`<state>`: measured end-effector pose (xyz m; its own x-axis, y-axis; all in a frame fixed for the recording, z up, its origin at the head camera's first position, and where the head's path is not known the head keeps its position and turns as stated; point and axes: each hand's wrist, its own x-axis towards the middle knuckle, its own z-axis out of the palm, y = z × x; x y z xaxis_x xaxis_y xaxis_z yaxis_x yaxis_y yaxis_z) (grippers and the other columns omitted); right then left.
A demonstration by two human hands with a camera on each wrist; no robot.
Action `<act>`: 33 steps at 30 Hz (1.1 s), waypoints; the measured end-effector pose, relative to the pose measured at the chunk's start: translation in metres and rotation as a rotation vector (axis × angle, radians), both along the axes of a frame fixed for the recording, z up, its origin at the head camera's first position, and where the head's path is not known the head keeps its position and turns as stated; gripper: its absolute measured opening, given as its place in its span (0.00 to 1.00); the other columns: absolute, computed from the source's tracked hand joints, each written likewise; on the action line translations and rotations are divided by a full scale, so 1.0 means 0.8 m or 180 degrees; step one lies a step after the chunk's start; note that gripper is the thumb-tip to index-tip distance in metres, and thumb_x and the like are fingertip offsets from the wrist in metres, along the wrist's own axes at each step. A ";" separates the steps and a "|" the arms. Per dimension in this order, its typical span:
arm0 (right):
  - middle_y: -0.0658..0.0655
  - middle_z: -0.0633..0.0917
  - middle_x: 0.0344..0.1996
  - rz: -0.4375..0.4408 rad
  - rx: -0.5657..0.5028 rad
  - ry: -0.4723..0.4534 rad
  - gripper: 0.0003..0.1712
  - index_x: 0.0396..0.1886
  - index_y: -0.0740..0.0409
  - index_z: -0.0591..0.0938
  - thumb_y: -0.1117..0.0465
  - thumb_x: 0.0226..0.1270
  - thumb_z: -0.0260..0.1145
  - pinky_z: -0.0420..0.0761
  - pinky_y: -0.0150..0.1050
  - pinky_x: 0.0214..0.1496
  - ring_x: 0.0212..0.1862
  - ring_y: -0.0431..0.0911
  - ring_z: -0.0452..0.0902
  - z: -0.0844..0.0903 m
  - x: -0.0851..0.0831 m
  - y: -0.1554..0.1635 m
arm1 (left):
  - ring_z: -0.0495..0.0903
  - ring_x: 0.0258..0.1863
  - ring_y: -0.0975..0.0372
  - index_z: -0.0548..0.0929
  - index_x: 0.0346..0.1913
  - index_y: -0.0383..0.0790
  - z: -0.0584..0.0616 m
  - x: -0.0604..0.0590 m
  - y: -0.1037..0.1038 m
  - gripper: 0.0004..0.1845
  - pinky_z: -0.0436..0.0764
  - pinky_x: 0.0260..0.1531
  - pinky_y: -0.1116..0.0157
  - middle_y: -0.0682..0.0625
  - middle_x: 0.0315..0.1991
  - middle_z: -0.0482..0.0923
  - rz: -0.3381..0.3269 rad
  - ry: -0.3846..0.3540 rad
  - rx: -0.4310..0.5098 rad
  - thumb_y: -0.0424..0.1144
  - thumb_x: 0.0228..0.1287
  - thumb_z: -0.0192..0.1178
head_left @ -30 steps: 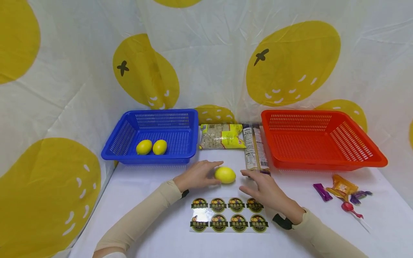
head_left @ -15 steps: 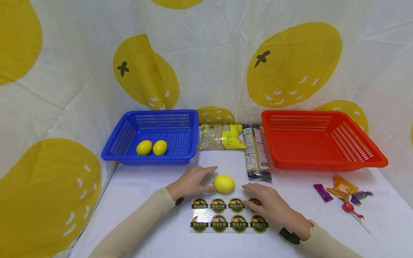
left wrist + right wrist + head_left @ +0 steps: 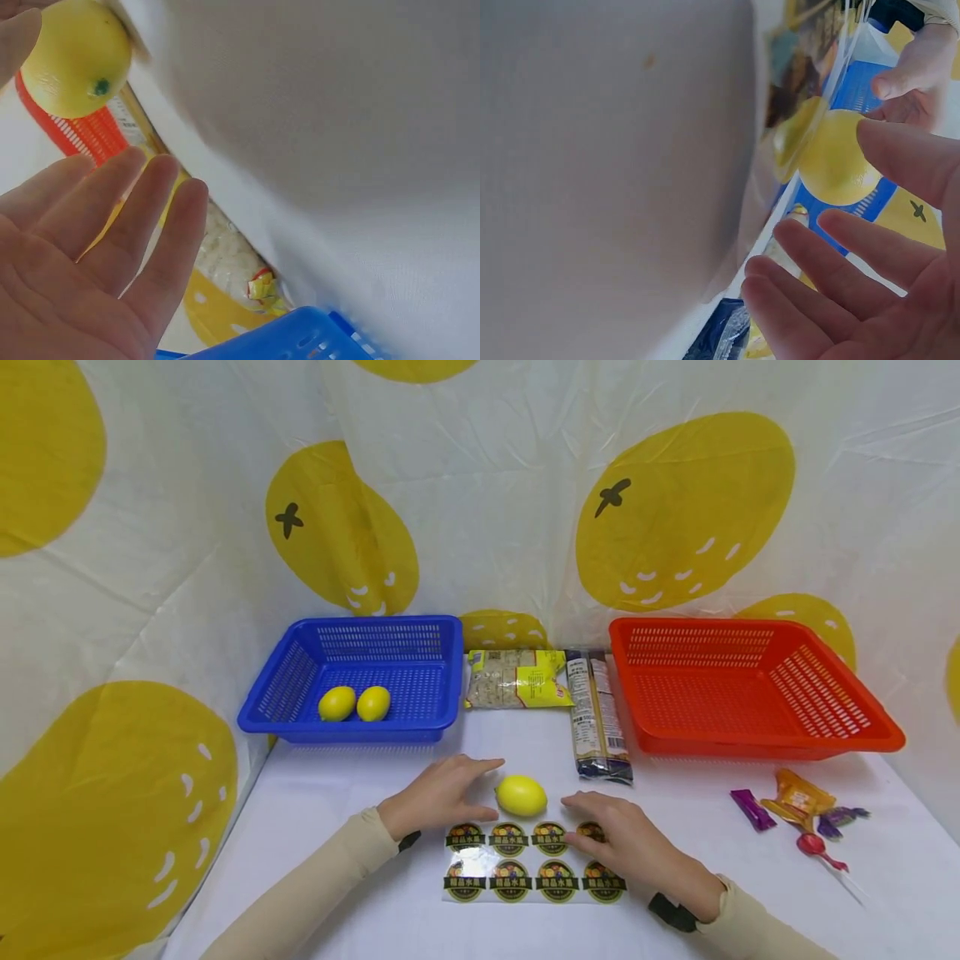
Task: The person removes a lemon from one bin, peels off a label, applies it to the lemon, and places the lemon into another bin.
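Note:
A yellow lemon (image 3: 521, 795) lies on the white table just behind a sheet of round fruit stickers (image 3: 525, 881). My left hand (image 3: 442, 793) lies flat to the lemon's left, its fingers straight and its thumb close to the fruit, gripping nothing. My right hand (image 3: 618, 839) rests with relaxed fingers on the sheet's upper right corner, right of the lemon. In the left wrist view the lemon (image 3: 75, 56) sits just past the outstretched fingers (image 3: 150, 217). The right wrist view shows the lemon (image 3: 836, 157) beyond my open right hand (image 3: 855, 292).
A blue basket (image 3: 450, 693) at the back left holds two lemons (image 3: 354, 703). An empty red basket (image 3: 877, 731) stands at the back right. Two noodle packs (image 3: 517, 678) (image 3: 597, 718) lie between the baskets. Wrapped candies and a lollipop (image 3: 802, 814) lie at the right.
Both hands drew back toward me. The lemon came nearer with the left hand, up to the sticker sheet. The right hand moved onto the sheet's corner.

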<state>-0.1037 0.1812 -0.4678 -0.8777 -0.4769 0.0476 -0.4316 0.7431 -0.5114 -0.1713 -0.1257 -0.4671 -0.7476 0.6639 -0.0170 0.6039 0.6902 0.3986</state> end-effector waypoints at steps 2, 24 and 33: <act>0.53 0.87 0.59 0.0036 0.0072 -0.0009 0.28 0.62 0.56 0.83 0.53 0.64 0.75 0.81 0.53 0.63 0.62 0.50 0.83 -0.001 -0.001 -0.001 | 0.81 0.60 0.59 0.71 0.75 0.47 0.003 0.005 -0.003 0.42 0.80 0.62 0.57 0.50 0.66 0.81 0.0015 -0.0019 -0.0028 0.61 0.62 0.69; 0.52 0.87 0.51 0.0324 0.0377 0.0275 0.24 0.59 0.54 0.86 0.50 0.65 0.74 0.85 0.48 0.54 0.52 0.46 0.82 0.001 0.007 -0.021 | 0.81 0.58 0.59 0.84 0.62 0.44 -0.001 0.048 -0.031 0.25 0.82 0.59 0.57 0.51 0.57 0.85 0.0144 -0.0075 -0.0107 0.52 0.67 0.68; 0.46 0.85 0.45 0.0312 0.0590 0.0253 0.26 0.59 0.50 0.87 0.47 0.64 0.74 0.82 0.38 0.45 0.45 0.39 0.75 -0.004 0.007 -0.026 | 0.80 0.53 0.62 0.86 0.59 0.46 -0.004 0.053 -0.029 0.20 0.83 0.54 0.61 0.53 0.51 0.85 0.0087 -0.0021 -0.0072 0.50 0.69 0.66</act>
<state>-0.0984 0.1607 -0.4708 -0.8236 -0.5668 0.0183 -0.5398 0.7737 -0.3315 -0.1287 -0.1491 -0.4703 -0.7652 0.6428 -0.0367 0.5823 0.7153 0.3865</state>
